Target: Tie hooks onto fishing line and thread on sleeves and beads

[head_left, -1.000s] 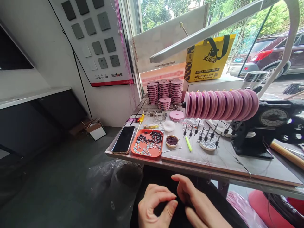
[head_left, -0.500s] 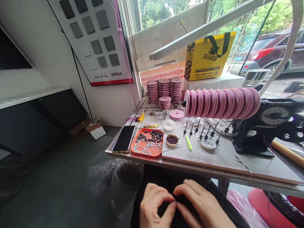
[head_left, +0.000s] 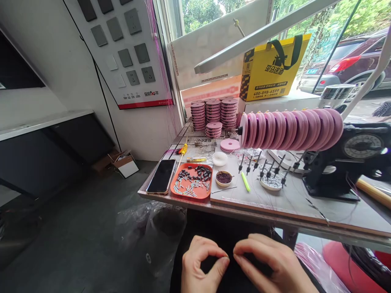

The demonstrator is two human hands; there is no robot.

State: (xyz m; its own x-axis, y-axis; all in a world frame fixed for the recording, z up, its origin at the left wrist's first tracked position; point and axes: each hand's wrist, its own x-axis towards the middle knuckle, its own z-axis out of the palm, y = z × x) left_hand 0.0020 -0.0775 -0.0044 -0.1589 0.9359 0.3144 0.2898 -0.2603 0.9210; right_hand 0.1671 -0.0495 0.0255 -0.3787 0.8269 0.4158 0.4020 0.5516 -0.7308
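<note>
Left hand: my left hand (head_left: 203,264) was over my black-clad lap (head_left: 210,226), knuckles up, thumb and forefinger bent into a ring with their tips meeting.
Right hand: my right hand (head_left: 271,264) faced it at nearly the same height, wrist toward the lower right, fingers bent, thumb tip against the forefinger.
Pinch: both hands were closed at the fingertips; anything fine between them was too small for me to tell.
Gap: a narrow space separated the two pinches, so the hands did not touch.
Table edge: the table (head_left: 195,203) ended just ahead of both hands, leaving a strip of lap before my knuckles.
Orange tray: the orange tray (head_left: 192,196), the nearest holder ahead of my left hand, sat by that edge, bearing small black cylinders (head_left: 204,173) and silver pieces (head_left: 191,187).
Round dish: the round dish (head_left: 224,185) of dark pins (head_left: 224,177) stood ahead of the gap between my hands.
Right side: pink spools (head_left: 290,129) hung in a row well beyond my right hand.
Left side: clear plastic (head_left: 165,244) lay beside my lap, low to the left of my left hand.
</note>
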